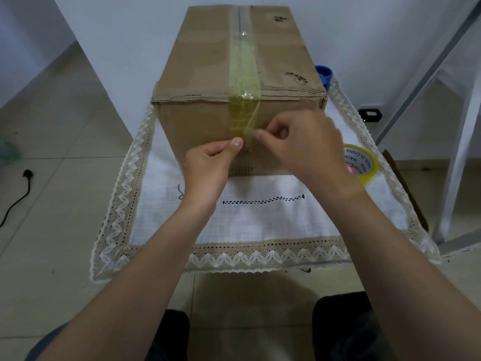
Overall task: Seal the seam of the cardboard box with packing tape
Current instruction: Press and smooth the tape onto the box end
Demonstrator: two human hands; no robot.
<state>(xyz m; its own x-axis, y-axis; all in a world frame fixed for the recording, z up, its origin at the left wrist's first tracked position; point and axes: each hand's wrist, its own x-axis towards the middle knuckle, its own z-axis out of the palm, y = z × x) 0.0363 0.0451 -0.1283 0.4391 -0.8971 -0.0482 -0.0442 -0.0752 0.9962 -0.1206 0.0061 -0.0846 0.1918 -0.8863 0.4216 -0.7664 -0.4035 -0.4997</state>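
both hands (212,158) (299,142) pinch the tape (243,110) end at the box's (203,121) front face.

One brown cardboard box (208,74) – one yellowish tape strip (243,74) along its seam. One yellow packing-tape roll (364,162). One white lace-edged cloth (260,220). Two bare hands – left hand (210,162), right hand (304,144). One black plug (27,174) on the floor.

A small table draped in a white cloth (260,220) with a zigzag lace border carried a cardboard box (208,74) at its centre. A roll of yellowish packing tape (363,162) lay by the right edge, and a blue object (324,74), mostly hidden, near the far right corner.
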